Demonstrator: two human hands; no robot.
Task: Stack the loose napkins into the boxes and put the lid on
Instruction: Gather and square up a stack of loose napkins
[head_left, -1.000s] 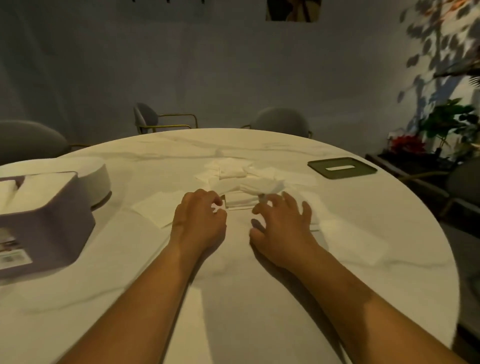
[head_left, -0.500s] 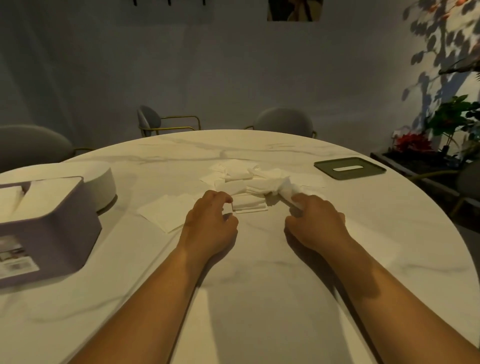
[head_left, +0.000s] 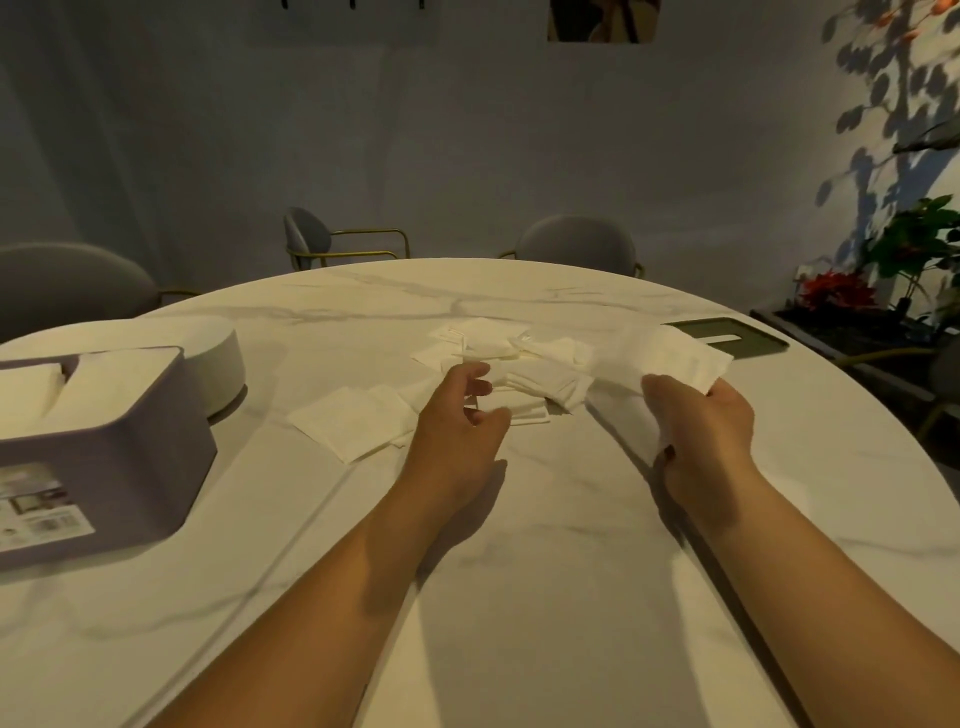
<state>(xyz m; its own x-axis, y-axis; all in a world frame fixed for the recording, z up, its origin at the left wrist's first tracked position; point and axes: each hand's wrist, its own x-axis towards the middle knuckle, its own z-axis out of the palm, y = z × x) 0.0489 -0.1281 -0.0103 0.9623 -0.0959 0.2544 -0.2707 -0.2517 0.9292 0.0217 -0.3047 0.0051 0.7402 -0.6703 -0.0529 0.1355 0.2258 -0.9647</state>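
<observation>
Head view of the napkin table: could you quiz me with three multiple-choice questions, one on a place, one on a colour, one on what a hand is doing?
1. Where does the green lid lie?
A. on a chair
B. on the table, far right
C. on the floor

2. What colour is the box at the left?
A. purple
B. red
C. yellow

3. What is the right hand doing?
A. lying flat
B. pointing at the wall
C. holding a napkin up

Answers: 1 B, it lies flat on the marble top. 2 A, its walls are purple. 3 C, it grips a raised white napkin.
</observation>
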